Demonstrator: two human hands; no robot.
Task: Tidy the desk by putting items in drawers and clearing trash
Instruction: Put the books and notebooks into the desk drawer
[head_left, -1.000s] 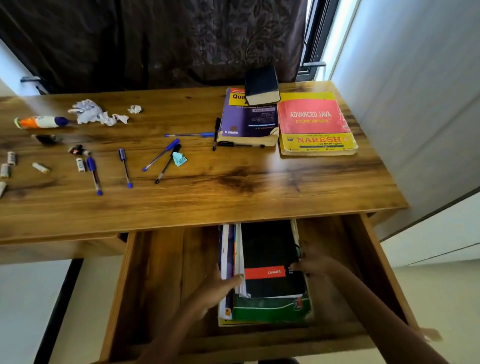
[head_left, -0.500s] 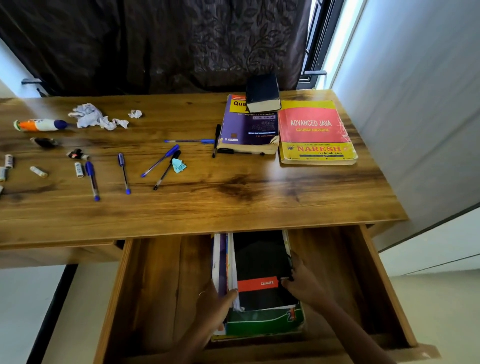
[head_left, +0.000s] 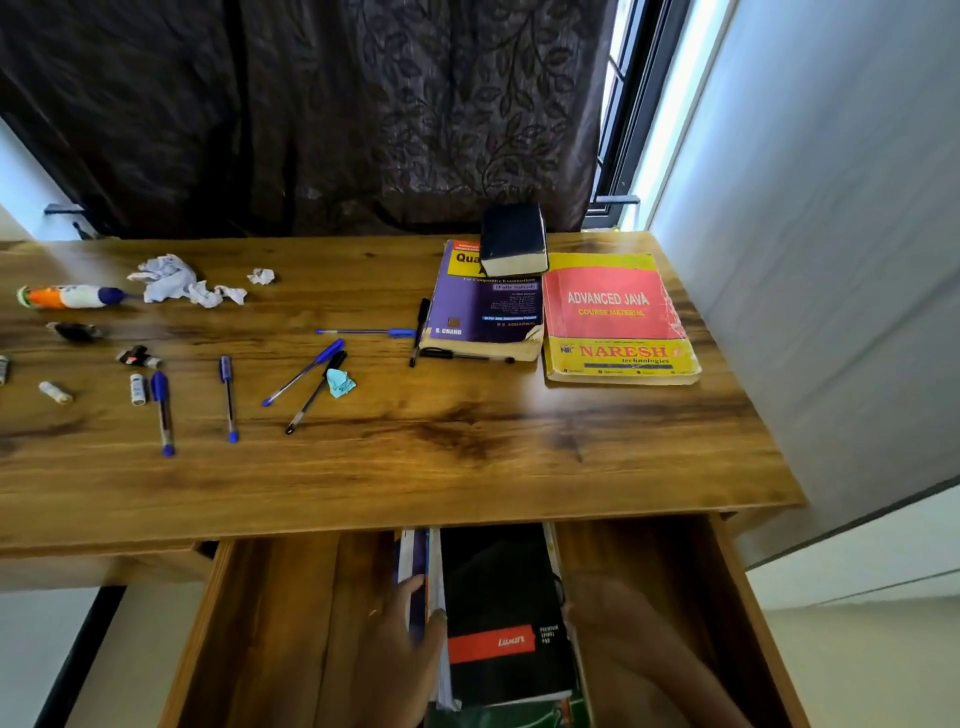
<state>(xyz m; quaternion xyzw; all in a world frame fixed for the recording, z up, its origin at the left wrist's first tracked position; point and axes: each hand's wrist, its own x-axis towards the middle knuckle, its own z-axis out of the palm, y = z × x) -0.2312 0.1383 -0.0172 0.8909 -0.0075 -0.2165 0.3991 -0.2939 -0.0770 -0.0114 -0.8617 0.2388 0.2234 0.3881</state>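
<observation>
worktop (head_left: 467, 467) is glossy wood-grain laminate with dark knots, and the drawer (head_left: 270, 623) under it is pulled out, same brown wood inside. in the drawer there's a stack (head_left: 498, 582) of flat books: top one is a black spiral pad with a red band reading "luxor" and "premium spiral pad", some white page edges and a purple spine on its left side, something green at the bottom.

left hand (head_left: 400, 660) sits against the stack's left edge, thumb hooked over the top by the page edges and fingers curled along the side, so it's gripping the stack. right hand (head_left: 613, 618) is at the stack's right edge, touching it, but it's dark and blurry there so i can't tell if the fingers are curled or flat.

up on the worktop, far right: a thick yellow and red book (head_left: 618, 322) reading "advanced java course material" and "naresh technologies". just left of it, a purple book (head_left: 483, 312) with "s. chand", and a small chunky black book (head_left: 511, 239) lying on its top end. a black pen (head_left: 462, 355) lies along the purple book's near edge.

scattered left of that: several blue pens (head_left: 228, 397), a crumpled teal scrap (head_left: 340, 383), crumpled white paper (head_left: 176, 283), a glue bottle (head_left: 72, 297) with an orange label and blue cap, and a few small white tubes (head_left: 137, 388).
</observation>
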